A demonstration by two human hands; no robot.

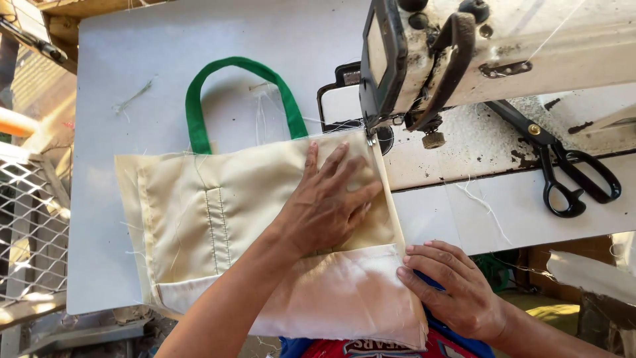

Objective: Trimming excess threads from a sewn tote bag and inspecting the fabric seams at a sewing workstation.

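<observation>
- The bench (132, 59), pale and broad, is taken up at the far right by a worn cream sewing machine (464, 53); black scissors (563, 166) are laid well apart to the right of its head.
- A cream cloth bag (218, 212) with a green handle (199, 99) is spread flat across the middle of the bench, its right edge brought under the presser foot (371, 138), its near end hanging over the bench edge.
- A side seam is judged to be in hand: the edge is lined up at the needle, and stitching appears about to run along it.
- The next move is judged to call for steady, even feeding, with the folded edge kept straight.
- The left hand (328, 199) is reached in from the near side and pressed flat on the cloth, fingers spread and released, nothing gripped.
- The right hand (450, 285) is set at the near right corner, fingers (414, 260) curled lightly, pinning the seam edge down.
</observation>
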